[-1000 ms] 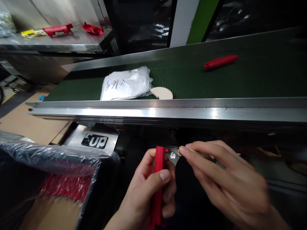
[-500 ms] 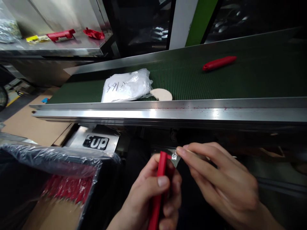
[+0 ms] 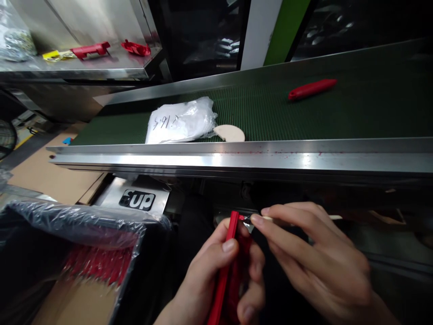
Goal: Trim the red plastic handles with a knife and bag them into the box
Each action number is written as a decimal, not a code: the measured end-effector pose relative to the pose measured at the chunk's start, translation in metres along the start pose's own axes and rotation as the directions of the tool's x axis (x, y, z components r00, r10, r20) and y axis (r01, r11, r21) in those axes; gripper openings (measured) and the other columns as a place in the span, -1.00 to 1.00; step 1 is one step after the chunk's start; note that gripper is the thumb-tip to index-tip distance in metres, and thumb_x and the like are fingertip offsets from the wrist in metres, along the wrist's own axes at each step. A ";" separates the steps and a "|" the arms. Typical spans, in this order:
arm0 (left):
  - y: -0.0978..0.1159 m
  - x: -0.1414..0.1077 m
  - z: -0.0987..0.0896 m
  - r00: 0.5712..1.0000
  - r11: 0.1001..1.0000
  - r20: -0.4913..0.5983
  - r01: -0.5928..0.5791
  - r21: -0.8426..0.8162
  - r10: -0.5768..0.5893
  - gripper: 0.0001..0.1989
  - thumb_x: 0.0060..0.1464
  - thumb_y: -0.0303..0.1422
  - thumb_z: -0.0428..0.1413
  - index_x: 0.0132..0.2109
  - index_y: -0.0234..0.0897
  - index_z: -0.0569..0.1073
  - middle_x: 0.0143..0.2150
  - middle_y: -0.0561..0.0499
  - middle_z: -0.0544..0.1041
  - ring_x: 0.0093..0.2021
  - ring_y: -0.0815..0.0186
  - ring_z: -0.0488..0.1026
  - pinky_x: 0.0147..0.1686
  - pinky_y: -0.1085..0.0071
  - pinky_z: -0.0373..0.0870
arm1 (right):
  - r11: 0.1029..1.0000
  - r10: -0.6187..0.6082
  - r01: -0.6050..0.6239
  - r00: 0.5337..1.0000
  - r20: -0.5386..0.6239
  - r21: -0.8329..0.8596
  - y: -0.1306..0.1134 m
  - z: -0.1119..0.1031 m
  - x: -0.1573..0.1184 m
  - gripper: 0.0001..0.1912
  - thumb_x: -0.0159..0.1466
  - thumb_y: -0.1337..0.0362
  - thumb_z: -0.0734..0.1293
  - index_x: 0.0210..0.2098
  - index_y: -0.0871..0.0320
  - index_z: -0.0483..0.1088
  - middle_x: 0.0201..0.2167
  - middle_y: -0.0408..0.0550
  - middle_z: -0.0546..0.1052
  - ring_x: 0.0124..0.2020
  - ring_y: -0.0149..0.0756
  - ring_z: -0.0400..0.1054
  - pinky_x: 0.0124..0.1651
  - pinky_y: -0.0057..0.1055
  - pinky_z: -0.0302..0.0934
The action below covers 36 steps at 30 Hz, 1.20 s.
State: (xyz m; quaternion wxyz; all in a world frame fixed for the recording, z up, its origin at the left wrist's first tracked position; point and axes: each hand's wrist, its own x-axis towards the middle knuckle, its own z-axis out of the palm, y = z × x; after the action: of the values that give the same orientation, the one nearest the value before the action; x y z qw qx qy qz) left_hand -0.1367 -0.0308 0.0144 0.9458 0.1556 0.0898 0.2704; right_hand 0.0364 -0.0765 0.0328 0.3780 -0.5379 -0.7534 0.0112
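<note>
My left hand (image 3: 216,266) is wrapped round a long red plastic part (image 3: 223,280), held tilted with its upper end by the fingertips. Thumb and fingers of my right hand (image 3: 314,253) pinch a thin pale stick (image 3: 334,217), whose dark tip meets a small red tab at the part's upper end. Beyond the hands, on the green conveyor belt (image 3: 264,113), lie a white plastic-wrapped packet (image 3: 181,121) with handwriting, a beige half-round piece (image 3: 230,133) and a slim red part (image 3: 313,89).
The conveyor's metal edge (image 3: 203,160) runs across in front of my hands. At lower left stands a plastic-lined bin (image 3: 135,243) holding several red parts (image 3: 98,266). Red pieces (image 3: 91,49) rest on a steel table (image 3: 84,72) at upper left, beside cardboard (image 3: 57,176) lower down.
The view has shifted slightly. My right hand has moved a little right, and the stick it holds now shows more clearly. My left hand still holds the red part, now turned slightly.
</note>
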 end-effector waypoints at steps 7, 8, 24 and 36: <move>-0.002 0.000 0.001 1.000 0.998 0.008 0.004 -0.056 -0.004 -0.76 0.32 -0.23 -0.15 -0.03 -0.20 0.32 -0.28 -0.01 0.42 -0.63 0.54 0.33 -0.70 0.67 0.29 | 0.999 -0.011 0.011 1.000 -0.004 -0.030 0.000 -0.002 -0.002 -0.55 0.25 0.62 0.27 0.09 0.22 0.41 -0.03 0.10 0.42 -0.02 -0.13 0.30 -0.07 -0.14 0.23; -0.002 0.000 0.002 1.000 0.998 0.004 0.011 -0.069 -0.011 -0.75 0.32 -0.22 -0.16 -0.02 -0.20 0.31 -0.29 -0.01 0.42 -0.65 0.53 0.33 -0.71 0.66 0.29 | 0.999 -0.020 0.019 1.000 -0.014 -0.041 0.000 -0.002 -0.002 -0.55 0.24 0.63 0.27 0.08 0.23 0.42 -0.04 0.11 0.42 -0.03 -0.11 0.30 -0.08 -0.12 0.23; -0.015 -0.003 0.000 0.937 0.951 -0.218 0.230 -0.207 -0.274 -0.33 0.29 0.00 -0.44 -0.32 -0.34 0.40 -0.67 -0.01 0.36 -0.75 0.44 0.23 -0.75 0.61 0.18 | 0.983 -0.050 0.034 0.995 -0.082 -0.179 0.006 -0.003 -0.003 -0.47 0.26 0.61 0.25 0.16 0.12 0.35 -0.09 0.07 0.45 -0.10 -0.11 0.35 -0.13 -0.13 0.22; -0.002 0.010 -0.005 0.975 0.977 -0.104 0.183 -0.109 -0.194 -0.48 0.29 -0.01 -0.27 -0.21 -0.30 0.40 -0.53 0.01 0.42 -0.69 0.43 0.33 -0.75 0.60 0.27 | 0.975 0.211 -0.220 0.950 -0.229 -0.015 0.027 0.008 -0.019 -0.59 0.26 0.58 0.30 0.05 0.16 0.44 -0.07 0.01 0.45 -0.09 -0.31 0.38 -0.04 -0.35 0.29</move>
State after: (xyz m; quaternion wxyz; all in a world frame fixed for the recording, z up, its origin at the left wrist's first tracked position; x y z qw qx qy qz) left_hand -0.1283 -0.0255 0.0080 0.9671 0.0839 0.1448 0.1918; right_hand 0.0566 -0.0774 0.0053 0.4468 -0.6221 -0.6425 -0.0238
